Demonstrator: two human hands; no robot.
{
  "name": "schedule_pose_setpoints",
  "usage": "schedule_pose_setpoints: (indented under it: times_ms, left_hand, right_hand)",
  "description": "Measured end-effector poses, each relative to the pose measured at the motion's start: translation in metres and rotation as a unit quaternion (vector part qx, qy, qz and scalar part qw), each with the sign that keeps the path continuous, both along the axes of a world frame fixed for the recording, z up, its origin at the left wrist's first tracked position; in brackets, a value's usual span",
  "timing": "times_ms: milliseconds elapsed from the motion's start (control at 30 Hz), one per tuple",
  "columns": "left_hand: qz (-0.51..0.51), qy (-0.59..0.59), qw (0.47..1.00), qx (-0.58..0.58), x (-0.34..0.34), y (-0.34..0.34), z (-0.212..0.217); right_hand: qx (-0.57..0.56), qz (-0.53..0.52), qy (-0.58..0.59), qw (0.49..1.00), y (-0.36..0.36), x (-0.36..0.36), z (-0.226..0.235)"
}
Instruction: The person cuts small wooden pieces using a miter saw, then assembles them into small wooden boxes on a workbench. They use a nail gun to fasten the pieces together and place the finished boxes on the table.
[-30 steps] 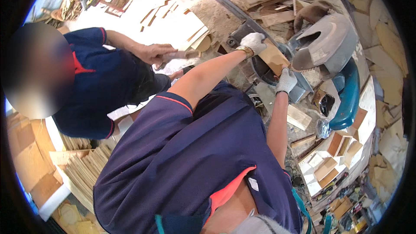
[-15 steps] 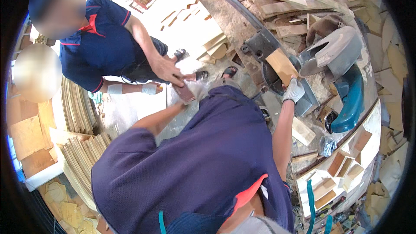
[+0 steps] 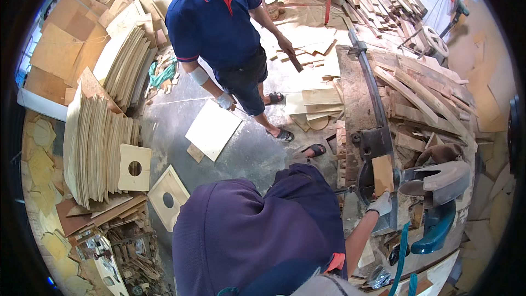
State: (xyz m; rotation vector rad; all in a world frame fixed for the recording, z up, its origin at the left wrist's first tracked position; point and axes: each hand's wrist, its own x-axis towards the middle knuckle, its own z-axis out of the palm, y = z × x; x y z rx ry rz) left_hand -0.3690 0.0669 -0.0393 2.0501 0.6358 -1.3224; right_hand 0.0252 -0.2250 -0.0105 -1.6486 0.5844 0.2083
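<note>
My right hand (image 3: 380,204), in a white glove, grips the near end of a short, light-brown wooden block (image 3: 383,174). The block lies on the dark metal bed (image 3: 369,145) of a machine set into the workbench. Close beside it on the right are a curved grey metal cover (image 3: 448,182) and a teal curved part (image 3: 436,234). My left hand is out of view, behind my own torso and dark shirt. Across from me stands a person in a navy polo (image 3: 219,24), with a brown strip of wood (image 3: 295,61) in one hand.
Long wood offcuts (image 3: 416,93) lie heaped behind the machine. Stacked plywood sheets (image 3: 90,148) stand at the left, near panels with round holes (image 3: 164,189). A white square board (image 3: 213,130) lies on the floor by the person's feet.
My view has swung up and left. The person has straightened and stepped back, holding the brown wood that was between our hands. My left hand has dropped from sight; my right still holds the block.
</note>
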Motion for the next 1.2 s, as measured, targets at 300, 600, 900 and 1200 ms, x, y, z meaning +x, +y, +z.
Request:
schedule_pose_setpoints:
  times_ms: [300,600,900,1200]
  left_hand:
    - [-0.013,0.030,0.999,-0.018,0.006,0.009,0.000]
    - [-0.070,0.076,0.994,-0.045,0.034,0.041,0.002]
    - [-0.108,0.098,0.982,-0.117,0.127,0.115,0.046]
    - [0.216,-0.470,0.855,-0.029,0.307,0.042,0.111]
  right_hand:
    - [0.033,0.000,-0.010,0.999,0.001,0.000,-0.004]
    - [0.010,0.004,0.003,1.000,0.008,-0.009,0.019]
    - [0.014,0.011,0.010,1.000,0.010,-0.008,0.013]
    - [0.014,-0.012,0.004,1.000,0.014,-0.005,0.013]
